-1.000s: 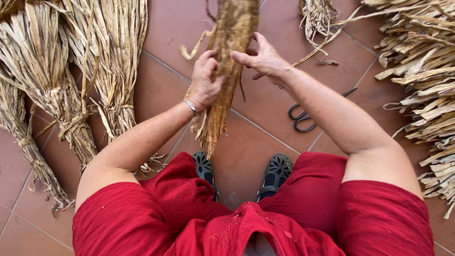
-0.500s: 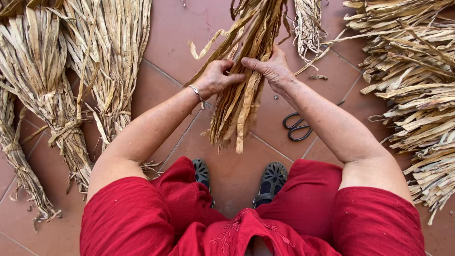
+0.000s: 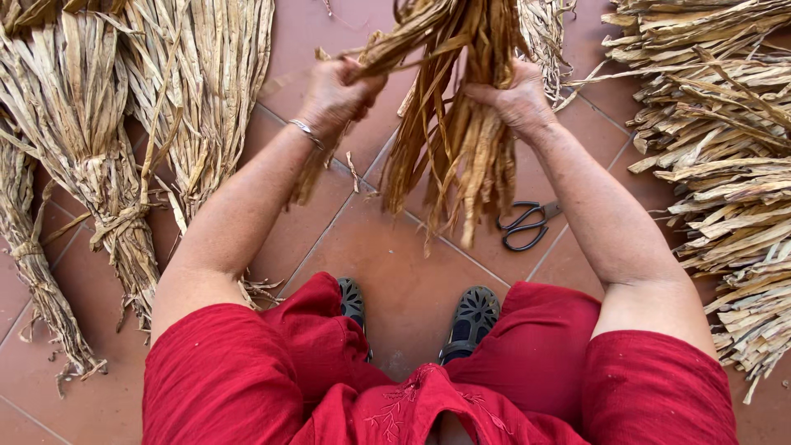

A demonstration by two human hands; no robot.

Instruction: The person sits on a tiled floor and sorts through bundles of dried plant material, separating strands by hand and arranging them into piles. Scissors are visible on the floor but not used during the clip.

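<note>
**Splitting a bundle of dried leaves, held above the tiled floor**

The person sits over a terracotta tiled floor [image 3: 395, 280] with both arms raised in front. The left hand [image 3: 334, 95] is closed in a fist around a few dried leaf strips [image 3: 367, 62] pulled off to that side; one strand trails down below the wrist, which wears a thin bracelet [image 3: 305, 132]. The right hand [image 3: 515, 99] is clenched around the main bundle of dried leaves [image 3: 457, 156], whose loose ends hang down between the two arms, clear of the floor and just above the black shoes [image 3: 470, 317].

Black scissors [image 3: 527, 227] lie on the tiles just beside the right forearm, below the hanging ends. To the left, tied sheaves [image 3: 107, 165] lie fanned out on the floor, each bound near its narrow end. To the right is a loose pile of dried leaves [image 3: 717, 165], stacked crosswise and unbound.

Judging from the grip, the step in hand is separating a few strips from the bunch. To do it well, the right hand should hold the bundle firmly near the top so that the rest stays aligned, while the left draws its strips away sideways and slowly, since dry leaves of this kind probably tear or tangle if jerked. Keeping the hanging ends off the floor helps them stay even.
</note>
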